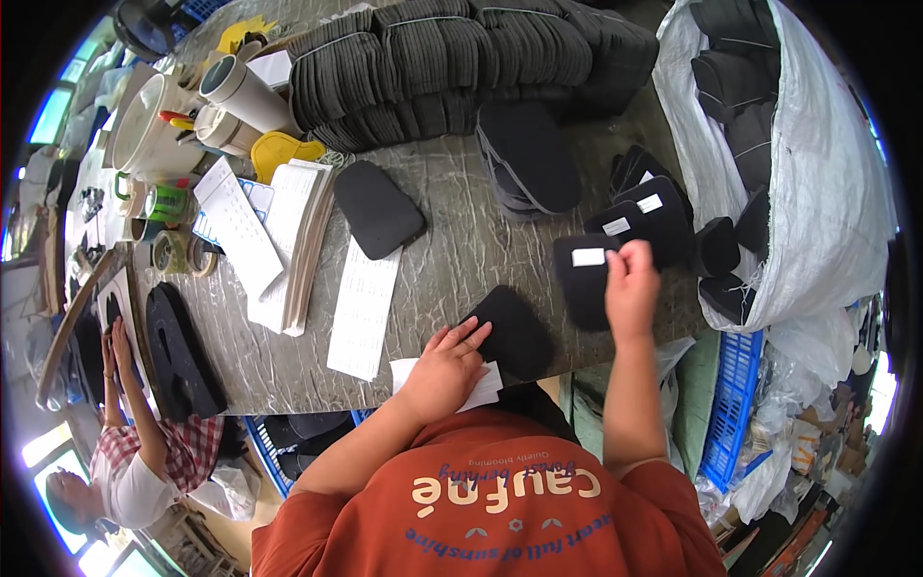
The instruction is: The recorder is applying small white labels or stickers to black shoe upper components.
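Your right hand [632,288] rests on a black foam piece [584,279] that carries a small white label [587,257], near the right end of the grey table [452,250]. Your fingers curl over the piece's right edge, thumb and forefinger pinched narrow at the top corner, and your forearm rises straight from the near edge. Your left hand [444,370] lies flat and spread, palm down, fingertips pressing the near-left edge of a second black foam piece [514,330] at the table's near edge; its heel sits on a white slip of paper [481,385]. That forearm angles in from the lower left.

Just beyond your right hand, more labelled black pieces [649,216] overlap in a fan. Farther off stands a stack of dark insoles [529,159], and along the far edge run bundled dark foam stacks [452,62]. To the left lie a single black piece [378,207], a long printed sheet [363,308] and a pile of papers [288,240]. On the right a white sack [817,192] holds more dark pieces. At far left another person's hand [120,341] touches a white sheet.
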A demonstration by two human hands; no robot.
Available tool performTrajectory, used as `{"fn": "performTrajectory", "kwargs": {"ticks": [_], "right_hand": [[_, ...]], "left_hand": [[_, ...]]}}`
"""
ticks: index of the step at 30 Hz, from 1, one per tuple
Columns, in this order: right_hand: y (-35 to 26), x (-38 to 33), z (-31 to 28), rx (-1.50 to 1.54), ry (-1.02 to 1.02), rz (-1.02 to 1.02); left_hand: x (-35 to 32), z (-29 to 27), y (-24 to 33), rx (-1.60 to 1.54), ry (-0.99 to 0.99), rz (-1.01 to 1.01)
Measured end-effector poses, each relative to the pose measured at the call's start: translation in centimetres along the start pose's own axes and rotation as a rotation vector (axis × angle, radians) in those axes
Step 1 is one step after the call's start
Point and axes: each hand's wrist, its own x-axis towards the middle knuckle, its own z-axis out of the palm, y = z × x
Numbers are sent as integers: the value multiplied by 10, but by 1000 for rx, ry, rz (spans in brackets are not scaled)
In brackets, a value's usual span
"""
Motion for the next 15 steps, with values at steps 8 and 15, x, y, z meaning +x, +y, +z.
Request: {"fn": "performTrajectory", "kwargs": {"ticks": [8, 15], "right_hand": [[-41, -69, 34, 444, -711, 27], [-50, -70, 49, 383, -502, -53]], "left_hand": [[15, -8, 2, -418, 365, -177], [2, -10, -5, -22, 241, -127]]}}
